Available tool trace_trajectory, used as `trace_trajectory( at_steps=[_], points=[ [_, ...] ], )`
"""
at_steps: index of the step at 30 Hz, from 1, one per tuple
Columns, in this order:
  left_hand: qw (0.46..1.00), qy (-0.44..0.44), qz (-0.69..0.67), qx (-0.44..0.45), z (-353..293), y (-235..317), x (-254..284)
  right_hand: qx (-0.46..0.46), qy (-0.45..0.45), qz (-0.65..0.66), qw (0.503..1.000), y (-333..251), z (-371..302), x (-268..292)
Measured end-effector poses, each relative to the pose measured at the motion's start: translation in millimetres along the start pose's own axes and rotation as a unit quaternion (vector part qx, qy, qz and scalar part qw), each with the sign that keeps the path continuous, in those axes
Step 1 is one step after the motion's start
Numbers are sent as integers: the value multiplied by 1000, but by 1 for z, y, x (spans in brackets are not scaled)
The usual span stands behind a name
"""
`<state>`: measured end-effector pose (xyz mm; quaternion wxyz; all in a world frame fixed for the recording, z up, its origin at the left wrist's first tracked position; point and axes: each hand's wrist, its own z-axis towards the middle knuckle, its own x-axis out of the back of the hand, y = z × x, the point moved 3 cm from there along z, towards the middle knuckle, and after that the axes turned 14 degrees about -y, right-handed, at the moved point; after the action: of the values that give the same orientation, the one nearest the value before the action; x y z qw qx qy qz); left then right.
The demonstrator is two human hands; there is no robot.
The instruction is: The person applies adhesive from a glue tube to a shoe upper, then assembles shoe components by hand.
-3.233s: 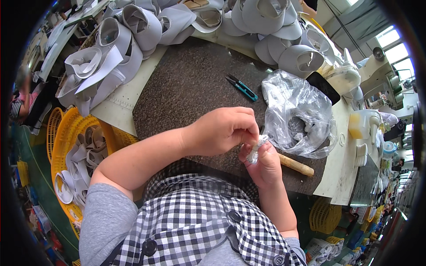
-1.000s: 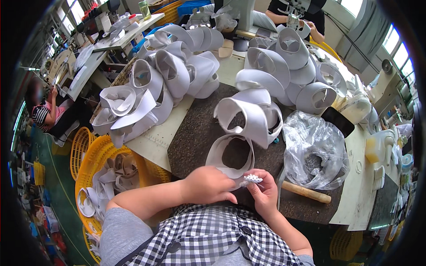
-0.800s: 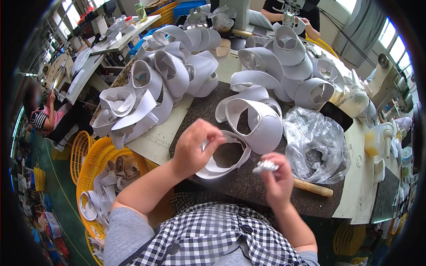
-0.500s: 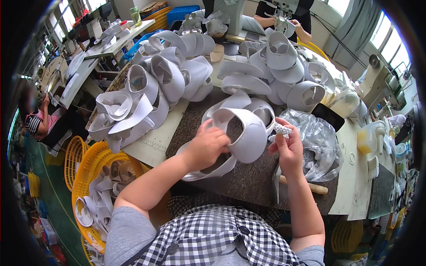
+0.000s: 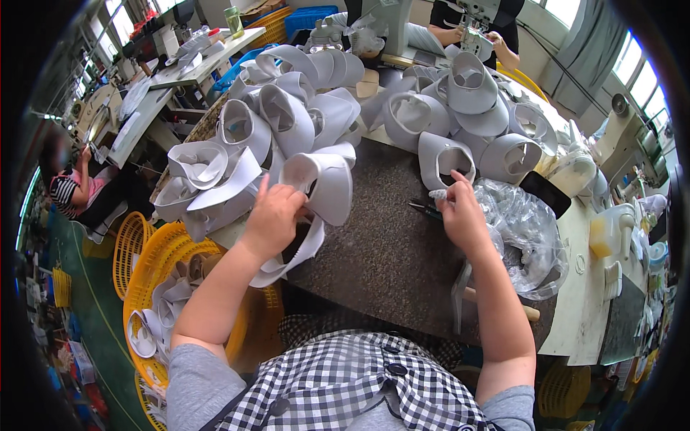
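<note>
My left hand (image 5: 274, 219) is closed on a white shoe upper (image 5: 332, 188), a stiff curved piece with an open middle, held at the left of the dark work mat. Below it hangs another white strip-like upper (image 5: 296, 253), close to the same hand; whether the two are joined I cannot tell. At the right, my right hand (image 5: 463, 219) has thumb and fingers curled in, with a small pale bit showing at the thumb. A dark pointed tool (image 5: 425, 208) pokes out beside this hand. Just beyond the fingers stands a white upper (image 5: 438, 154).
Piles of white uppers (image 5: 287, 118) fill the far side of the bench. A clear plastic bag (image 5: 528, 237), a black phone (image 5: 544, 192) and a wooden handle (image 5: 530, 314) lie at the right. Yellow baskets (image 5: 133, 323) stand lower left. Other people work at the far side and left.
My left hand has carried the uppers left off the middle of the mat. A white upper now stands beyond my right hand, which has moved slightly up; the crumpled silvery piece shows less.
</note>
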<state>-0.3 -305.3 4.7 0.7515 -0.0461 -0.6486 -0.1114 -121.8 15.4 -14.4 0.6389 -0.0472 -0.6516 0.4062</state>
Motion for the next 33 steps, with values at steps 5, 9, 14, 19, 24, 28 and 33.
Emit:
trace_trajectory(
  at_steps=[5,9,14,19,24,28,33],
  points=[
    [991,33,-127,-15,8,26,-8,37,79,28,996,-34,-10,19],
    [991,43,-122,-28,18,51,-7,212,-8,129,969,-95,-54,3],
    [974,57,-218,-10,30,69,-1,192,-335,50,921,-131,-92,-60],
    [828,17,-555,77,29,29,-12,217,-193,32,956,-109,-98,-50],
    [788,-13,-605,111,35,20,-17,210,-163,13,964,-108,-103,-45],
    [781,39,-608,139,47,10,-28,213,-127,-14,969,-108,-106,-48],
    [757,235,-572,210,36,-67,-23,175,-144,-37,973,-82,-138,-55]
  ],
)
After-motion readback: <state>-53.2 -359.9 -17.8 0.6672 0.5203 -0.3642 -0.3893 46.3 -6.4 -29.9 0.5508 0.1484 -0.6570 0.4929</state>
